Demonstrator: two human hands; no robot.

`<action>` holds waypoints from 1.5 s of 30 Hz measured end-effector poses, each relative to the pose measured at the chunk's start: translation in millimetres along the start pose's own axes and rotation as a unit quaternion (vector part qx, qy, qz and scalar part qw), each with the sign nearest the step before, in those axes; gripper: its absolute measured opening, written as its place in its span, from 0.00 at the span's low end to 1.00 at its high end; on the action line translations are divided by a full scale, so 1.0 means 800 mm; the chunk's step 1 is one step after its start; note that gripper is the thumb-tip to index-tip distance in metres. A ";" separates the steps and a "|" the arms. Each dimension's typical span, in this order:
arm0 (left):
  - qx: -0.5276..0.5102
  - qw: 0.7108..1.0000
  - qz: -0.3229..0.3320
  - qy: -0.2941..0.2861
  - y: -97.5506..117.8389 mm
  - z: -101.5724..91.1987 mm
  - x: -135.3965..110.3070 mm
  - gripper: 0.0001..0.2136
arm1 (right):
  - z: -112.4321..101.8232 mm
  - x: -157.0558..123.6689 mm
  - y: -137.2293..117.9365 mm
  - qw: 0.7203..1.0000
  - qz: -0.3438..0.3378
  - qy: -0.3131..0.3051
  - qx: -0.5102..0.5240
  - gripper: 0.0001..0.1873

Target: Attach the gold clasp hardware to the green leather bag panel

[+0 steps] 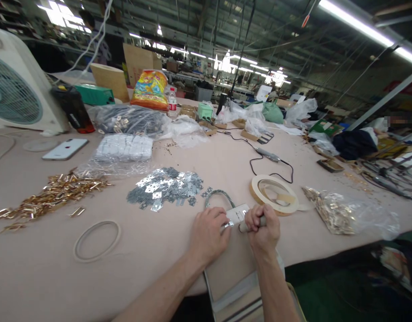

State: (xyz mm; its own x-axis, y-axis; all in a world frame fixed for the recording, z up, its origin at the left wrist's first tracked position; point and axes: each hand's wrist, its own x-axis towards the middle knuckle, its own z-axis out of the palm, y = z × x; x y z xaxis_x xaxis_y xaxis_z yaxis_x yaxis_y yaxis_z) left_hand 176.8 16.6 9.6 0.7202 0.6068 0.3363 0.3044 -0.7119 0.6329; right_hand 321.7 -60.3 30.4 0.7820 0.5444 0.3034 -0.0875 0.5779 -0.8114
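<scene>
My right hand (263, 228) is wrapped in a fist around a pale grey, rod-like tool (245, 227); its working end does not show clearly. To its left, my left hand (210, 232) has its fingers bent together around a small shiny metal piece (227, 224). Both hands are over a flat beige bag-like piece (231, 273), which hangs past the table's near edge. Just beyond the fingers lies a white rectangular tab (238, 213) with small dark marks. A grey-green loop (220, 192) curves out behind it.
Thin metal plates (167, 185) lie heaped ahead. Gold-coloured metal parts (48, 197) are spread at left, near a thin tape ring (96, 241). Right of my hands are a tape roll (276, 194) and a plastic bag of metal parts (333, 212). A corded tool (268, 154) lies farther back.
</scene>
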 end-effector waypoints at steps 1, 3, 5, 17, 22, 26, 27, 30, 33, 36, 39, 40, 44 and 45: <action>-0.002 1.000 0.005 0.000 -0.001 0.001 -0.001 0.05 | 0.004 0.001 0.004 1.000 -0.001 -0.010 0.005 0.19; -0.004 1.000 0.015 0.002 -0.003 0.003 -0.002 0.06 | 0.009 0.000 0.012 1.000 -0.006 -0.023 0.011 0.19; -0.006 1.000 0.021 0.004 -0.006 0.003 -0.004 0.06 | 0.011 -0.002 0.020 0.999 -0.012 -0.030 0.016 0.20; -0.026 0.999 0.030 -0.003 -0.012 0.007 -0.006 0.05 | 0.019 -0.020 0.038 0.995 -0.101 0.005 0.008 0.18; -0.030 0.999 0.031 -0.008 -0.012 0.003 -0.005 0.04 | 0.023 -0.023 0.041 0.993 -0.114 0.019 -0.009 0.18; -0.027 0.999 0.031 -0.013 -0.012 0.001 -0.004 0.04 | 0.024 -0.019 0.044 0.995 -0.095 0.017 -0.023 0.18; -0.025 0.999 0.032 -0.013 -0.012 0.001 -0.004 0.04 | 0.025 -0.018 0.044 0.995 -0.090 0.014 -0.032 0.19; -0.019 0.999 0.033 -0.021 -0.013 0.001 -0.005 0.05 | 0.030 -0.016 0.046 0.993 -0.074 0.001 -0.093 0.20; -0.022 0.999 0.038 -0.026 -0.014 0.001 -0.005 0.06 | 0.034 -0.016 0.048 0.982 -0.057 -0.006 -0.181 0.23; -0.029 0.998 0.041 -0.024 -0.014 -0.002 -0.005 0.07 | 0.037 -0.018 0.048 0.958 -0.069 -0.027 -0.276 0.25; -0.038 0.999 0.026 -0.024 -0.014 -0.004 -0.005 0.06 | 0.036 -0.014 0.043 0.955 -0.055 -0.050 -0.288 0.25; -0.039 0.999 0.020 -0.021 -0.013 -0.004 -0.005 0.08 | 0.035 -0.011 0.040 0.965 -0.043 -0.050 -0.255 0.25; -0.031 0.999 0.023 -0.008 -0.015 0.000 -0.006 0.18 | 0.033 0.013 0.026 0.994 -0.035 -0.016 -0.104 0.22; -0.028 0.999 0.029 -0.007 -0.015 0.001 -0.006 0.18 | 0.034 0.019 0.026 0.995 -0.028 -0.016 -0.098 0.22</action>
State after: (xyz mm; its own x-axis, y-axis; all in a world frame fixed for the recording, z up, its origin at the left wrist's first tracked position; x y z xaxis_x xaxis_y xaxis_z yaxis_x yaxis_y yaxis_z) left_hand 170.2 22.0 -0.4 0.7450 0.5593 0.3634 0.2267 -0.7247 0.6507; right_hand 315.3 -23.5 32.1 0.7619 0.5357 0.3640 0.0801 0.4798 -0.8737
